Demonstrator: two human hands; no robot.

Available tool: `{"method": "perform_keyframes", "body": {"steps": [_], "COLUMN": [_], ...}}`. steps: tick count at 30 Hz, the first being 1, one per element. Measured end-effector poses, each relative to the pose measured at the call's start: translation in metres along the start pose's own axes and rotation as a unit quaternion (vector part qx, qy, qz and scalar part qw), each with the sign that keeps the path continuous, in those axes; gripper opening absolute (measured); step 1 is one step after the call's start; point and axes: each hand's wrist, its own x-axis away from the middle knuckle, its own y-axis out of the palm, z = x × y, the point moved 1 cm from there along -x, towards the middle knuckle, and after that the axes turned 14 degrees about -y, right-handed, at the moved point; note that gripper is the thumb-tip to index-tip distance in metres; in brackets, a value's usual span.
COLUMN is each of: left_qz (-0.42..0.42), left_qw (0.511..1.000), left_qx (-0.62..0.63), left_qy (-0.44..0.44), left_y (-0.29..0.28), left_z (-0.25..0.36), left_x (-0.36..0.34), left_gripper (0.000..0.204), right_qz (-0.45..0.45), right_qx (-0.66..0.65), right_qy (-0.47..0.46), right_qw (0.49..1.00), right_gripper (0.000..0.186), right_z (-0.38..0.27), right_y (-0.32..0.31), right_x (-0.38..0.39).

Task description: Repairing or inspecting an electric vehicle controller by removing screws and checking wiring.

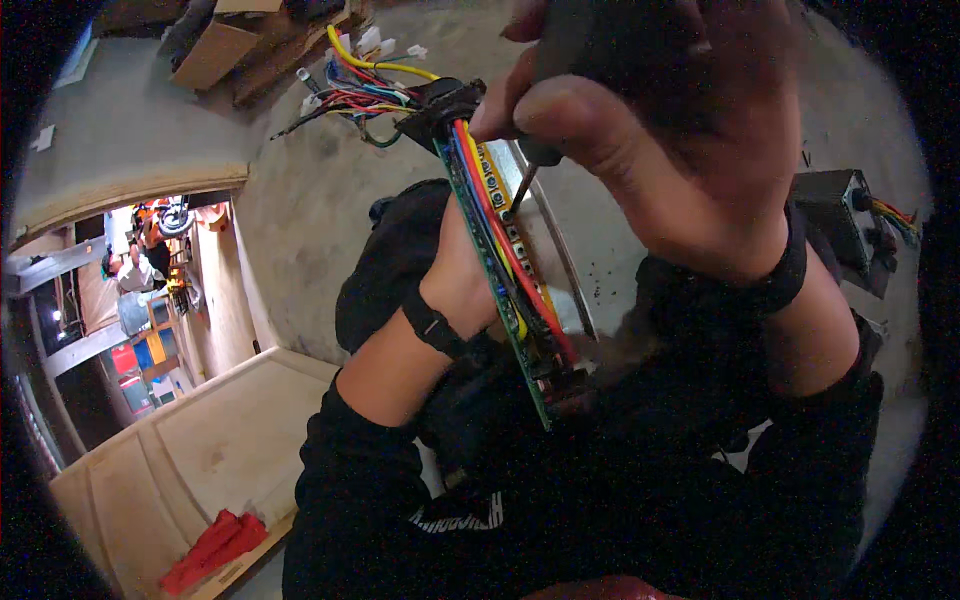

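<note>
My left hand [460, 270] grips a long green circuit board [510, 340] from behind, its fingers hidden under it. Red, yellow and blue wires [495, 215] run along the board, and a bundle of coloured wires with white connectors [365, 95] fans out from its black end piece [445, 105]. Along the board's right side is a metal strip [565, 285] beside a row of small screw fittings. My right hand [650, 130] is closed round a dark-handled screwdriver [525, 180], whose shaft points down onto that row.
A metal box with coloured wires [835, 220] sits at the right on the grey floor [300, 220]. Cardboard [215, 55] lies at the top left. A wooden panel [200, 430] with a red cloth [215, 550] is at lower left, by an opening into a cluttered area [150, 300].
</note>
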Motion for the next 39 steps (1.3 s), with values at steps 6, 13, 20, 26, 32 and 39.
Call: {"method": "perform_keyframes", "body": {"steps": [6, 13, 20, 26, 32, 39], "left_qz": [0.008, 0.0, 0.002, -0.021, 0.036, 0.012], "left_qw": [1.0, 1.0, 0.999, 1.0, 0.999, 1.0], "left_qx": [-0.01, -0.015, -0.044, 0.003, 0.007, 0.015], "left_qy": [0.004, 0.001, -0.008, -0.011, -0.018, -0.016], "left_y": [-0.003, -0.001, -0.007, 0.004, 0.011, -0.002], "left_z": [0.002, 0.001, -0.004, 0.002, 0.003, 0.002], "left_x": [0.003, 0.003, 0.008, 0.001, 0.005, 0.002], "left_gripper": [0.039, 0.041, 0.045, 0.046, 0.048, 0.053], "right_qz": [-0.01, -0.015, -0.019, -0.02, -0.018, -0.017], "right_qx": [-0.007, -0.002, -0.006, -0.005, -0.009, -0.013], "right_qy": [-0.005, -0.006, -0.011, -0.013, -0.019, -0.024], "right_qw": [1.0, 1.0, 1.0, 1.0, 1.0, 0.999], "right_gripper": [0.036, 0.039, 0.041, 0.043, 0.046, 0.049], "right_z": [0.001, 0.001, 0.0, 0.001, 0.0, 0.001], "right_y": [0.004, 0.002, 0.003, 0.001, 0.002, 0.004], "right_x": [0.0, 0.001, 0.0, 0.0, 0.0, -0.001]}}
